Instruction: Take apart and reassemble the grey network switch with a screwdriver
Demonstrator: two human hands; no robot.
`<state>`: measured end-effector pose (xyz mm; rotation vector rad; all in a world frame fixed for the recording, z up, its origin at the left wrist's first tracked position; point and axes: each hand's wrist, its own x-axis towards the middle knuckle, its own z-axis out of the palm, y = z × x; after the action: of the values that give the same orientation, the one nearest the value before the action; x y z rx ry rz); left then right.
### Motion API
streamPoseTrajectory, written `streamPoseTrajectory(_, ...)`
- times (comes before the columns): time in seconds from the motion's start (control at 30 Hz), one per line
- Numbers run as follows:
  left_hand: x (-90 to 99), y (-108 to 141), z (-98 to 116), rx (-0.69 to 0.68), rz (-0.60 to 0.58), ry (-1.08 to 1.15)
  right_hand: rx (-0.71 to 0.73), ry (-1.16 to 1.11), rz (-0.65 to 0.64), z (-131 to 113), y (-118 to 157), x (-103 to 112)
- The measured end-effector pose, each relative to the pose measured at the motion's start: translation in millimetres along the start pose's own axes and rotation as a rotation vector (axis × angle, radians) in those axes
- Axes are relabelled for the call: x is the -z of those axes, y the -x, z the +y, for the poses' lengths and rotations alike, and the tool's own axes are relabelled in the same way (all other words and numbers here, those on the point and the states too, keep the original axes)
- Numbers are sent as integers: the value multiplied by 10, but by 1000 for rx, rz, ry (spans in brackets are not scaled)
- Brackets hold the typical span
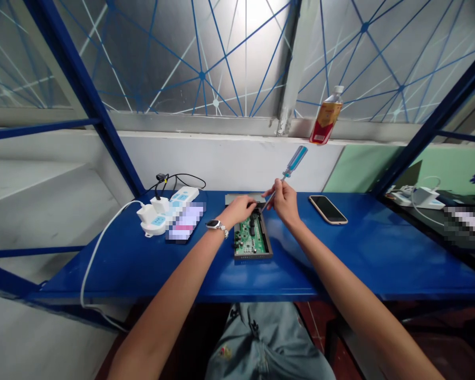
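Observation:
On the blue table before me lies a shallow metal case with a green circuit board (247, 237) inside. My right hand (284, 200) grips a screwdriver (296, 159) by its shaft, with the clear blue handle sticking up and to the right. The screwdriver's tip points down at the far right part of the case. At the case's far left side, my left hand (239, 208) rests with bent fingers at its edge; what the fingertips hold, if anything, is hidden. A thin metal plate (233, 199) shows just behind that hand.
A white power strip (186, 196) with plugged-in chargers stands at the left, beside a lit phone (186, 227). Another phone (328, 209) lies at the right. On the ledge behind stands a drink bottle (326, 117). Blue metal posts (98, 111) flank the table.

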<state>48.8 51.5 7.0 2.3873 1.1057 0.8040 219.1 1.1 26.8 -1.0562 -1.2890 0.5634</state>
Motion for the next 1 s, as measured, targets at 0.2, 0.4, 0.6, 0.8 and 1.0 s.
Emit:
streamPoseTrajectory(0.2,-186,-33,-54,52,-20,-141,13,-22,-58,173,9,-129)
streamPoseTrajectory(0.4,-107,172,-114,77,-23,-69,-3,-196,-265,167,88,-56)
streamPoseTrajectory(0.6,-60,261,-170,53,12,69,100,-22,-277,83,112,-66)
streamPoseTrajectory(0.8,-69,257,-138,65,20,81,177,152,-334,100,91,-175)
streamPoseTrajectory(1.0,-81,249,-149,84,17,70,186,192,-334,124,98,-214)
